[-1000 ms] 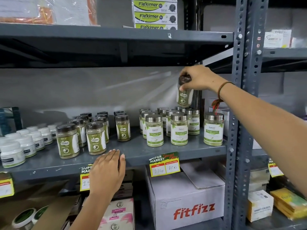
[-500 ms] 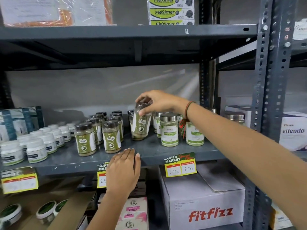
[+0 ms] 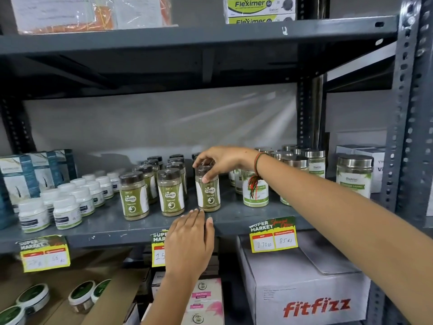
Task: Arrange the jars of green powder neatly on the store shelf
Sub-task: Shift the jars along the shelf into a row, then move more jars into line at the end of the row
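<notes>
The right hand [image 3: 222,160] reaches in from the right with its arm stretched across the shelf, fingers curled down over the dark cap of a jar of green powder [image 3: 208,191], gripping it from above; that top hold lets the jar be set or nudged without knocking its neighbours. The jar stands upright near the front edge of the shelf [image 3: 112,227], beside two matching jars [image 3: 152,198] at the head of their rows, so it seems to be starting a third row. The left hand [image 3: 189,240] holds nothing, lying flat and open on the shelf's front edge just below the jar, probably to steady the reach. Steel-lidded jars [image 3: 255,191] stand further right.
</notes>
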A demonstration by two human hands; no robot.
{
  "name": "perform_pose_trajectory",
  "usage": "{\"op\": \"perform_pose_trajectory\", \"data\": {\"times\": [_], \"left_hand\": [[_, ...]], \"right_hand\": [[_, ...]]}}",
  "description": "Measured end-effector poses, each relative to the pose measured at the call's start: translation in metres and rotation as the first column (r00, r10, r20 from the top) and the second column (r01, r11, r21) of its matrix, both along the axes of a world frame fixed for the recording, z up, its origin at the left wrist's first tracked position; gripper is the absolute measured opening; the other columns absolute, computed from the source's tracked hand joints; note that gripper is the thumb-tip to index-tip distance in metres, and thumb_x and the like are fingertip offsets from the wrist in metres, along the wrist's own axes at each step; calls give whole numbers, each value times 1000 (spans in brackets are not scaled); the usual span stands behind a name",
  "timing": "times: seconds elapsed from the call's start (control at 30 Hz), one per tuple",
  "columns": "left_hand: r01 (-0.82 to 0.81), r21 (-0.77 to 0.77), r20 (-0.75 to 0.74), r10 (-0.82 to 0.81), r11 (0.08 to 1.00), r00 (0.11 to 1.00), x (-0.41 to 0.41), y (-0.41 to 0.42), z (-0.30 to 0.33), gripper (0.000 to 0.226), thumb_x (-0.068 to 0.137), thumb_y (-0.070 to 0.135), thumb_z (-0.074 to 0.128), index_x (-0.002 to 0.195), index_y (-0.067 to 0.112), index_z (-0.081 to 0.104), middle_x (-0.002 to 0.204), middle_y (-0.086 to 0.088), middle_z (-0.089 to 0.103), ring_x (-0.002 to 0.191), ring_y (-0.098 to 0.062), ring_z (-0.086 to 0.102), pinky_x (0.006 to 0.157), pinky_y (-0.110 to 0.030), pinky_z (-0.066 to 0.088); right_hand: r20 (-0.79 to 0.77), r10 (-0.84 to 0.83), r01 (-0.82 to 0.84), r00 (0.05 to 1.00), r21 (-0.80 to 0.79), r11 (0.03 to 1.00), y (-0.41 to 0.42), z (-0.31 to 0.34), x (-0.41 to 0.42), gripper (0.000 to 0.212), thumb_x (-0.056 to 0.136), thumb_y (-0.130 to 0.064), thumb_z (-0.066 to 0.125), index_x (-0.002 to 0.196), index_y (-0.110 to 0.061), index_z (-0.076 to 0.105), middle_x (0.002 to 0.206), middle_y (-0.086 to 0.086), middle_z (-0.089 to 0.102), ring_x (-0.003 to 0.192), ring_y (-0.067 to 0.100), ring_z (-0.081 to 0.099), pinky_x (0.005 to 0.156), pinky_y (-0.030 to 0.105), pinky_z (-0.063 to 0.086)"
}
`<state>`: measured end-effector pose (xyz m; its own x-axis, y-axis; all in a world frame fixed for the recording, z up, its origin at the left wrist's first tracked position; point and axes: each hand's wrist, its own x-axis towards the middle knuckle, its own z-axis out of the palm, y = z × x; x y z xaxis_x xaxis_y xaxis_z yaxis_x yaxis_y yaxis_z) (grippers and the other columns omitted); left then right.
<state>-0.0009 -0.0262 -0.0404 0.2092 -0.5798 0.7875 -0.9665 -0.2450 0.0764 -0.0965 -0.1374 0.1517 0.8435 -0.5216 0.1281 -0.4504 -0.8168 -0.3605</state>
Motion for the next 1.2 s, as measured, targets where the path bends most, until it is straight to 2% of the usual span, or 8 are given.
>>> {"op": "perform_pose_trajectory", "data": {"times": [0.27,0.47,0.67,0.9,1.03,1.1,1.2], "left_hand": [[-1,11,-3,1,1000,1000,1,0,0,43,96,39,41,109,12,71,110,-5,71,105,-19,64,95,-36,46],[12,15,-8,-12,1000,1000,1,3,2,43,96,39,41,108,11,72,109,-5,71,104,-19,65,94,-34,45],[2,40,-38,0,999,999,-2,4,4,47,96,39,36,109,10,71,110,-7,71,106,-21,64,96,-35,45],[6,82,-88,2,997,996,-5,5,7,51,96,40,32,115,9,68,116,-9,68,111,-24,61,98,-38,42],[14,92,-84,-6,996,996,-5,6,6,52,96,40,32,115,8,68,116,-10,68,111,-25,61,98,-38,42],[15,87,-82,-8,996,997,-5,7,5,52,96,40,32,114,7,68,115,-10,69,110,-25,62,97,-38,42],[15,80,-80,-9,997,997,-5,6,5,51,96,40,33,114,7,69,114,-10,69,109,-25,62,97,-38,43]], "right_hand": [[-1,-27,27,1000,-10,1000,1,-3,2,58,86,-22,75,140,-18,53,146,4,47,133,23,45,97,28,36],[45,-75,80,996,-117,990,9,-2,-10,71,85,-29,76,147,-19,44,148,6,49,132,24,50,102,31,39],[160,-114,158,981,-301,941,18,4,-53,59,86,-34,74,139,-19,54,137,7,59,123,21,56,102,35,44],[224,-224,296,949,-375,879,16,5,-115,43,87,-37,71,126,-19,65,124,2,67,108,17,63,96,34,50],[190,-399,441,897,-452,775,5,3,-153,41,87,-44,68,122,-21,68,111,1,71,100,22,66,88,40,55],[176,-507,516,844,-525,677,1,3,-174,41,87,-48,65,119,-23,68,109,4,70,98,26,66,81,41,57],[117,-676,567,728,-657,497,-5,4,-203,39,88,-49,60,111,-18,68,105,10,67,100,33,62,73,40,52]]}}
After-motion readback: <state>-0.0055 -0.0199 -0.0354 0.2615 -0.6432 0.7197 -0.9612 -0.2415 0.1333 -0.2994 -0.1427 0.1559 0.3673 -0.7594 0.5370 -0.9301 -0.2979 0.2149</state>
